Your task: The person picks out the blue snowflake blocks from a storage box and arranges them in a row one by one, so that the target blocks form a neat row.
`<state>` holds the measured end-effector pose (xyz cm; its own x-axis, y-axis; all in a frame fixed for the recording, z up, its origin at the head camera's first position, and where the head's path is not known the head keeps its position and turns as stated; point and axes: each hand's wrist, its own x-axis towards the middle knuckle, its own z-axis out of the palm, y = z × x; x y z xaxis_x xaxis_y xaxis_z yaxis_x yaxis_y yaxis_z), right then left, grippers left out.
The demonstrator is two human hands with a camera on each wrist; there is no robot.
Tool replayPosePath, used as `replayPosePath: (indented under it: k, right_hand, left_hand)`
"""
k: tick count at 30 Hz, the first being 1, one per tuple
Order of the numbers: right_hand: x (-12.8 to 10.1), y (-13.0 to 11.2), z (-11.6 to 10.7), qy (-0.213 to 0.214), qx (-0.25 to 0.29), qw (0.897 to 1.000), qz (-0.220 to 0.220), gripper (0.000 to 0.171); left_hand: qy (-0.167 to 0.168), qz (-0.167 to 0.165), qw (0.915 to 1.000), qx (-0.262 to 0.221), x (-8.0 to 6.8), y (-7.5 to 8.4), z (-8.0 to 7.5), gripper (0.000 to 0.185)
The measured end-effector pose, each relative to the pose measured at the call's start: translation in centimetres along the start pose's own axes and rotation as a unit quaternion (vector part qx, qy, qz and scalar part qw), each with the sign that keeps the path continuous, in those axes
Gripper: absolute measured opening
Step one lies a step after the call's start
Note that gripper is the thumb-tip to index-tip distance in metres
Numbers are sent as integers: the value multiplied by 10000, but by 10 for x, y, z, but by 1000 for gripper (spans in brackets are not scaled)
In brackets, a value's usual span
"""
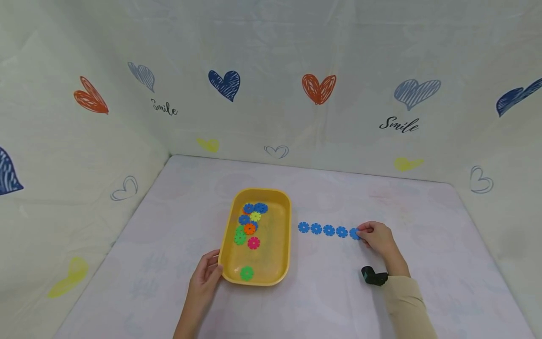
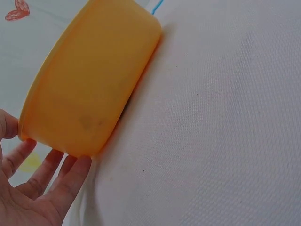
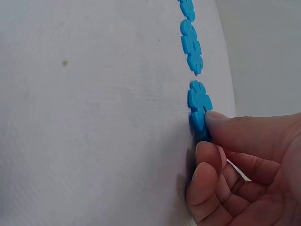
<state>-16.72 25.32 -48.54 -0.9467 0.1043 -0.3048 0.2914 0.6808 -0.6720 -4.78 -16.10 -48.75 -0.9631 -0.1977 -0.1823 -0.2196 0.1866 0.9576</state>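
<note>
A yellow tray (image 1: 279,263) sits mid-table and holds several flower-shaped discs (image 1: 250,229) in blue, green, orange, pink and yellow. My left hand (image 1: 206,274) rests with straight fingers against the tray's near left corner; the left wrist view shows the tray wall (image 2: 89,89) beside my fingers (image 2: 70,181). To the tray's right, a row of several blue discs (image 1: 322,229) lies on the table. My right hand (image 1: 376,237) pinches the blue disc (image 1: 354,233) at the row's right end. In the right wrist view that disc (image 3: 199,104) sits between thumb and fingers (image 3: 237,134).
The table (image 1: 330,301) is covered with a white cloth and is walled on three sides by a heart-printed backdrop (image 1: 271,94). A black wrist camera (image 1: 373,276) sits on my right wrist.
</note>
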Motion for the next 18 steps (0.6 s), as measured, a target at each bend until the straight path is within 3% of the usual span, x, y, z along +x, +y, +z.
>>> replayPosePath:
  k: [18]
  right_hand:
    - [0, -3, 0, -106, -190, 9997, 139, 23]
  left_hand:
    - [27, -11, 10000, 0, 0, 1, 0, 34]
